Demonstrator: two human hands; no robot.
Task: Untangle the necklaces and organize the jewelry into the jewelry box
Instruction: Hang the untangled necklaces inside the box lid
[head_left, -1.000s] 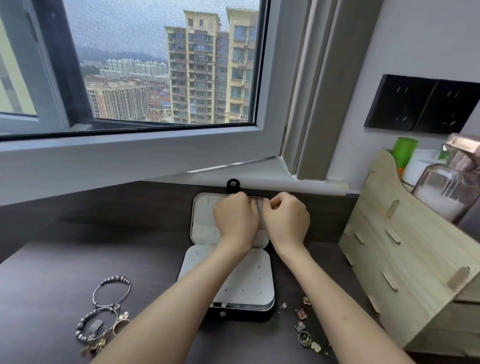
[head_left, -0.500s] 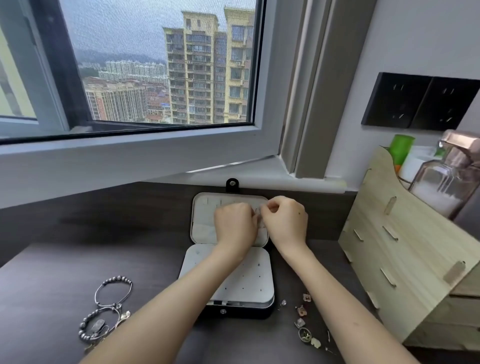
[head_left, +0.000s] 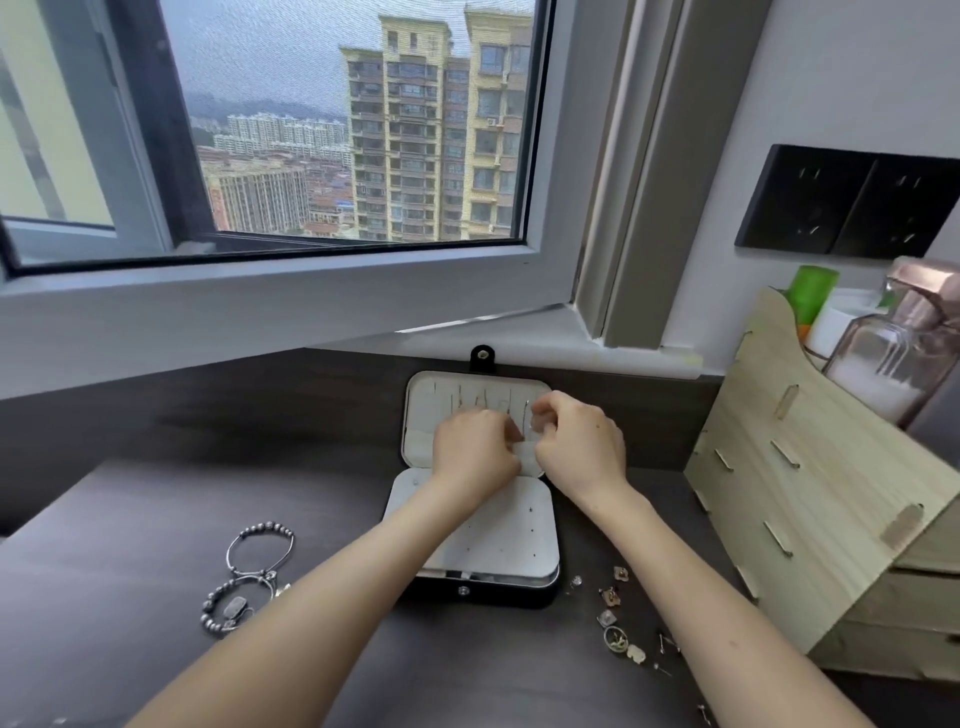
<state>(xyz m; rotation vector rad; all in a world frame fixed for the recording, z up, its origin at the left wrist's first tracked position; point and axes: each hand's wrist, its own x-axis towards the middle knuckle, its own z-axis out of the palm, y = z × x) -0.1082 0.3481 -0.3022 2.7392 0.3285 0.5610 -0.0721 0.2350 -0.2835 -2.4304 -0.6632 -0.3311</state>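
A black jewelry box (head_left: 498, 545) with a white lining lies open on the dark desk, its lid (head_left: 428, 410) standing up toward the window. Thin necklace chains (head_left: 480, 401) hang inside the lid. Both my hands are at the lid's lower right part, close together. My right hand (head_left: 579, 447) pinches a thin chain (head_left: 527, 413) that runs down from the lid's top. My left hand (head_left: 475, 454) has its fingers curled at the white pocket edge (head_left: 525, 451) of the lid; its fingertips are hidden. Beaded bracelets (head_left: 260, 551) lie left of the box, and small earrings (head_left: 615, 618) lie right of it.
A pale wooden desk organizer (head_left: 810, 493) stands at the right, holding a glass pump bottle (head_left: 883, 364) and a green cap (head_left: 810, 291). The window sill (head_left: 545, 358) runs behind the box. Black wall sockets (head_left: 852, 205) sit above the organizer.
Both hands have come down from the top of the lid to its lower pocket area and stayed close together. The bracelets and earrings have not moved.
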